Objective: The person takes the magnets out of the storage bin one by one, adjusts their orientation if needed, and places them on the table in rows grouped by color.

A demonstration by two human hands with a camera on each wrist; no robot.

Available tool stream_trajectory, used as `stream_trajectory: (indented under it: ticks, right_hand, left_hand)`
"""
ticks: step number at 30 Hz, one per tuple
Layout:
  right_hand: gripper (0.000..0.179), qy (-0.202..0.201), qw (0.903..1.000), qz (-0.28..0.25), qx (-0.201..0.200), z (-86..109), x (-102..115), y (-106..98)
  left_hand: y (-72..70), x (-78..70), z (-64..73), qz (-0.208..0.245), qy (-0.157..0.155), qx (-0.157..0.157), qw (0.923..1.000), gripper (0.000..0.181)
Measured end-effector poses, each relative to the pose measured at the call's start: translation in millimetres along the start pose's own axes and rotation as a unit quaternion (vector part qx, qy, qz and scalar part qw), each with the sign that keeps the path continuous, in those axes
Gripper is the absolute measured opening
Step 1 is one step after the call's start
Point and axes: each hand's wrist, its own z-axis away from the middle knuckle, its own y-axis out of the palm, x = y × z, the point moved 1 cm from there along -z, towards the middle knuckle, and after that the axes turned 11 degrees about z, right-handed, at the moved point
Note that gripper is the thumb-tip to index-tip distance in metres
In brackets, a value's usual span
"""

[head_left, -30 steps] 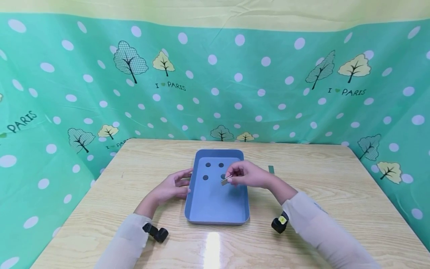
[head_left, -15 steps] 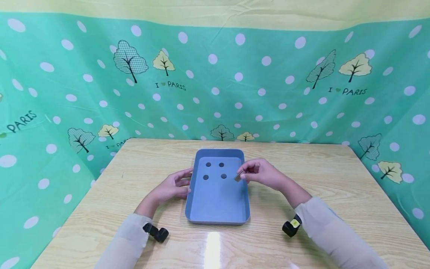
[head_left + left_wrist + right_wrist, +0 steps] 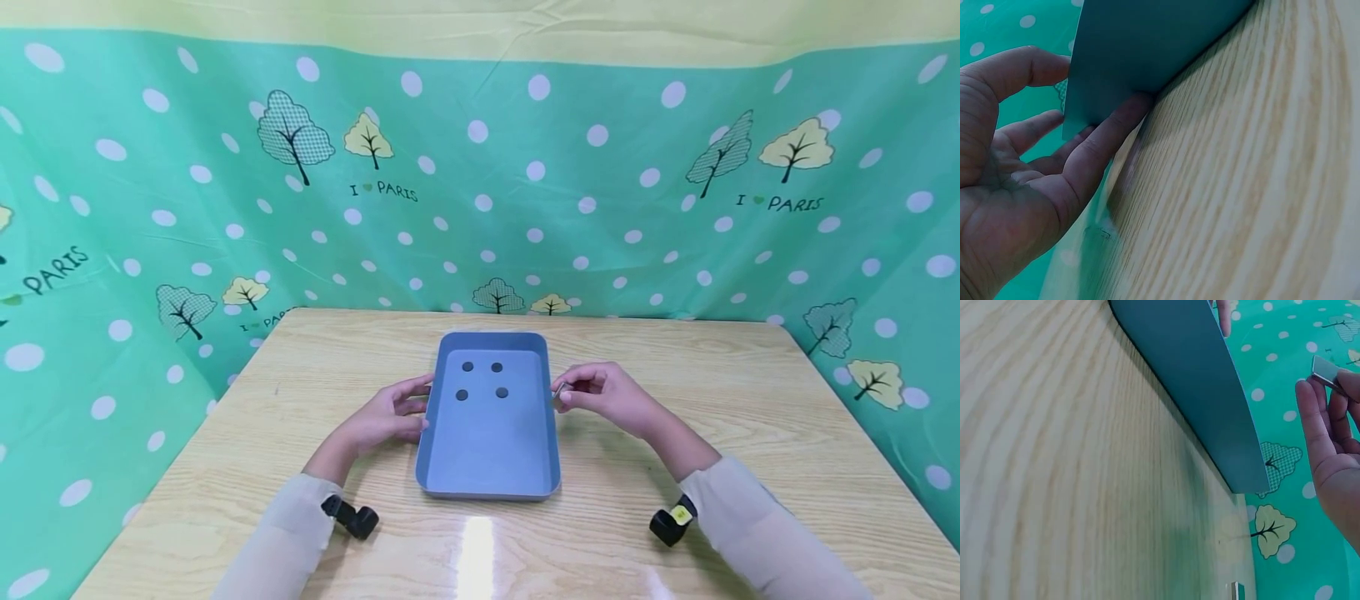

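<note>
A blue rectangular tray (image 3: 487, 454) lies on the table, with several small dark discs (image 3: 502, 392) on its floor. My left hand (image 3: 384, 419) is at the tray's left side, its fingers (image 3: 1107, 134) loosely extended against the outer wall. Beyond the right rim, my right hand (image 3: 609, 398) pinches a small flat rectangular piece (image 3: 1327, 372), greyish with a shiny thin edge, between thumb and fingertips. In the right wrist view it is held up above the rim's height, outside the tray wall (image 3: 1191, 381).
A second small rectangular piece (image 3: 1237, 591) lies on the wooden table (image 3: 360, 350) to the right of the tray; in the head view the right hand covers it. A green dotted curtain (image 3: 480, 208) hangs behind the table.
My right hand has moved right with the rectangular piece, from over the tray's floor to beyond its right rim. The discs, tray and left hand have stayed in place.
</note>
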Motion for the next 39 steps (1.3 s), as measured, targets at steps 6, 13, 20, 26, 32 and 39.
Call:
stream_trajectory:
  ticks: [6, 13, 20, 26, 32, 39]
  right_hand:
    - [0.033, 0.001, 0.9998, 0.004, -0.019, 7.5, -7, -4]
    - [0.035, 0.001, 0.9998, 0.014, -0.017, 18.0, -15, -10]
    - [0.04, 0.023, 0.9995, -0.003, -0.019, 26.1, -21, -15]
    - [0.04, 0.044, 0.9978, -0.011, -0.048, 28.9, -27, -18]
    - [0.041, 0.057, 0.9952, 0.005, -0.079, 31.7, -31, -23]
    - [0.035, 0.07, 0.9898, 0.013, -0.123, 36.6, -37, -31]
  left_hand:
    - [-1.8, 3.5, -2.7, 0.002, 0.007, 0.014, 0.9999, 0.08]
    - [-1.9, 4.1, -2.5, 0.003, 0.008, 0.014, 0.9999, 0.08]
    - [-0.2, 2.2, -1.0, 0.007, 0.004, 0.006, 1.0, 0.08]
    - [0.5, 1.2, -0.7, 0.004, 0.002, 0.001, 1.0, 0.08]
    - [0.4, 0.9, -1.0, 0.004, 0.002, 0.003, 1.0, 0.08]
    - [-0.5, 1.0, -0.9, 0.004, 0.002, 0.004, 1.0, 0.08]
